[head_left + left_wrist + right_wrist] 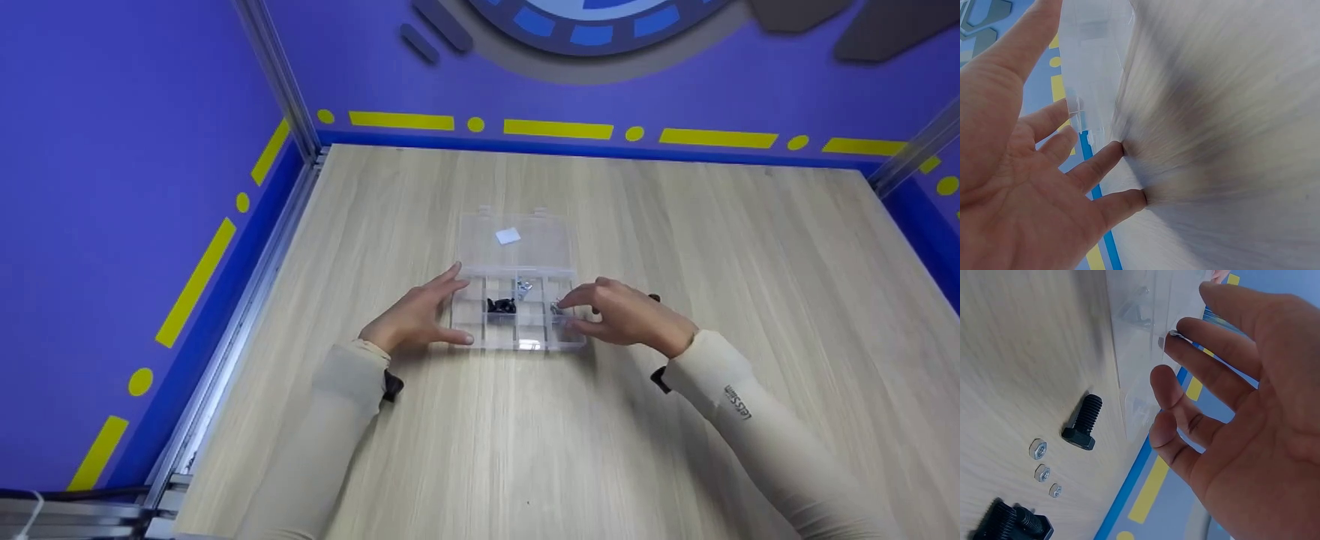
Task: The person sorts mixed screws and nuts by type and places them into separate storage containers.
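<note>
A clear plastic compartment box (516, 346) lies on the table with its lid (480, 240) folded back. Black bolts (501, 306) fill one compartment; small silver pieces (524, 288) sit in another. At the box's left side, my left hand (424, 311) is spread, thumb by the front corner and index finger near the back; two fingertips (1137, 197) meet the table. My right hand (626, 311) reaches over the right-hand compartments, thumb and index apart. Between its index and middle fingertips, a small shiny silver piece (1175, 333) shows; whether they pinch it is unclear.
On the table beside the right hand, a black bolt (1084, 423) lies near three silver hex nuts (1042, 473). More black bolts (1012, 523) are at that view's lower corner. A white slip (508, 235) shows at the lid. Blue panels (562, 97) border the table.
</note>
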`<state>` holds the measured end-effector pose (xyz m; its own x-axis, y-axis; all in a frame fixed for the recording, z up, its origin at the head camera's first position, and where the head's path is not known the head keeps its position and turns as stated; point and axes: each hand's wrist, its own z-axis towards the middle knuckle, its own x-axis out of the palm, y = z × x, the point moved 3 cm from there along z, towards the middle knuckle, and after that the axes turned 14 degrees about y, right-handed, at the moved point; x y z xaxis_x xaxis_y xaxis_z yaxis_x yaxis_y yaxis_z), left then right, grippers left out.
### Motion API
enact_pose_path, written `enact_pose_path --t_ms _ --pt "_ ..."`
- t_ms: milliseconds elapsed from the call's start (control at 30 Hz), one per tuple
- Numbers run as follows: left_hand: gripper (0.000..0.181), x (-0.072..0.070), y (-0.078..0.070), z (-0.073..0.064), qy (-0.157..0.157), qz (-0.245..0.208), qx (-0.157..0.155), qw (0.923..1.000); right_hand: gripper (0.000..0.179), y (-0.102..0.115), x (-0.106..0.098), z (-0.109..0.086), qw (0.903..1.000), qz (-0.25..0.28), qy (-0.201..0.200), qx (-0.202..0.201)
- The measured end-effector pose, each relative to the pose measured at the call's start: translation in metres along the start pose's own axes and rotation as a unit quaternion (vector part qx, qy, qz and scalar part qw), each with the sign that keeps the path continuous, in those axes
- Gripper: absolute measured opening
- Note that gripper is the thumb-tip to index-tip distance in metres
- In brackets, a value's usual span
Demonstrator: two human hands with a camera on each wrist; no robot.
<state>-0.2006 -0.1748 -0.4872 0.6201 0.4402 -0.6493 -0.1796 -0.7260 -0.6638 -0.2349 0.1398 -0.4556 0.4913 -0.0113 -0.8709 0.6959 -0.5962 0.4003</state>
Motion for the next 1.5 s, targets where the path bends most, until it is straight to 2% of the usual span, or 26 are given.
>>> enact_pose_path --t_ms 700,1267,1500 --pt "0.101 0.0 -0.001 0.0 -0.003 0.001 0.001 1.0 0.041 -0.003 0.01 0.008 0.9976 -0.003 0.059 0.036" --pt "0.102 0.001 0.001 0.001 -0.002 0.002 0.001 1.0 0.044 -0.004 0.014 0.008 0.9986 -0.004 0.049 0.02" --pt "0.102 0.001 0.001 0.0 0.0 -0.006 0.006 1.0 0.042 -0.003 0.014 0.009 0.9994 -0.014 0.031 -0.007"
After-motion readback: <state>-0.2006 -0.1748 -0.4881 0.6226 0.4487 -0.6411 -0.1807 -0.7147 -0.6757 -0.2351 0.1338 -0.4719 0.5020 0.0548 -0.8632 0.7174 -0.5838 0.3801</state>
